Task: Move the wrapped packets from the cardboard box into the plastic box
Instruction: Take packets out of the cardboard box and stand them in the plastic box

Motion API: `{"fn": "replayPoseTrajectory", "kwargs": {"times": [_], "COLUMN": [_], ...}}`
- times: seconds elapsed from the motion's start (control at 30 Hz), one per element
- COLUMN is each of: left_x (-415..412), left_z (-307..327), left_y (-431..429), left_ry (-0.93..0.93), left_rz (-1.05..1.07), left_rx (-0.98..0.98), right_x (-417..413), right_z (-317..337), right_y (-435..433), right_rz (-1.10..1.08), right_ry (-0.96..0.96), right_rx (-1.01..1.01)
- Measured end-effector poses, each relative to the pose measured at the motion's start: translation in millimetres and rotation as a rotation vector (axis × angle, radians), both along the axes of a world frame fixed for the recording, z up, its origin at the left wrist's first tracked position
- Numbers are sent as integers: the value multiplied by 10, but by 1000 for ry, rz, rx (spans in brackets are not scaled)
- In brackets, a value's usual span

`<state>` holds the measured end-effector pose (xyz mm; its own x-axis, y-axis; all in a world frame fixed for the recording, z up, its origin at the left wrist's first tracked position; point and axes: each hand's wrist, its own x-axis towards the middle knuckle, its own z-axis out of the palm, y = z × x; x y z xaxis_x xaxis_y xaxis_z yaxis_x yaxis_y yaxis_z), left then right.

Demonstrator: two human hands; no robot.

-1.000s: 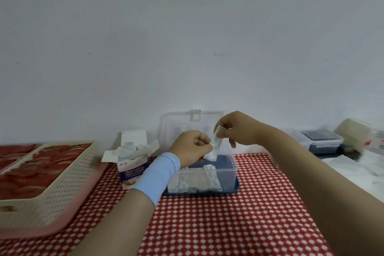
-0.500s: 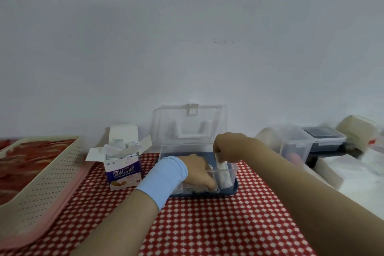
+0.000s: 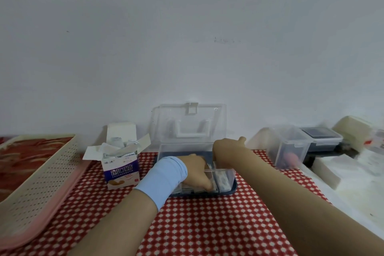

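Packets in white wrap lay in the plastic box, w/ more stuffed in the open cardboard box at its 9 o'clock, on the same red check cloth. Perforated cream tray sat further at 9 o'clock, tilted, pink edge down on the cloth. Plastic box had its clear lid stood up at 12 o'clock against the wall. Small clear tub and a dark-lidded container were at its 3 o'clock, blurred. Left hand, pale blue cuff on the wrist, reached down inside the box, fingers curled onto packets along the front wall; couldn't tell if it pinched one or only pressed. Right hand hovered over the box's right rear corner, fingers curled down, thumb sticking out toward 3 o'clock; grip not clear, nothing seen in it.
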<state>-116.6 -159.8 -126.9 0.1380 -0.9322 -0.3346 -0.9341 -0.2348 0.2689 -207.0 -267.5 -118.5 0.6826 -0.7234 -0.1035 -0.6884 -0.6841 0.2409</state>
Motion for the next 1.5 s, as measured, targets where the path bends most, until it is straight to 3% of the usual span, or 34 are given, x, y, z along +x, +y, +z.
{"fn": "replayPoseTrajectory", "kwargs": {"times": [0.67, 0.97, 1.17, 1.33, 1.5], "left_x": [14, -44, -18, 218, 599], "left_z": [-72, 9, 306, 711, 752], "left_y": [-27, 15, 216, 598, 1048], "left_ry": [-8, -71, -79, 48, 4], "left_rz": [36, -18, -43, 112, 310], "left_rx": [-24, -16, -111, -368, -686], "right_x": [-109, -272, -348, -276, 26], "right_z": [208, 230, 509, 724, 732], "right_y": [69, 120, 157, 300, 657], "right_rz": [92, 70, 86, 213, 360], "right_ry": [-43, 48, -181, -458, -690], "right_rx": [-167, 212, 201, 88, 346]}}
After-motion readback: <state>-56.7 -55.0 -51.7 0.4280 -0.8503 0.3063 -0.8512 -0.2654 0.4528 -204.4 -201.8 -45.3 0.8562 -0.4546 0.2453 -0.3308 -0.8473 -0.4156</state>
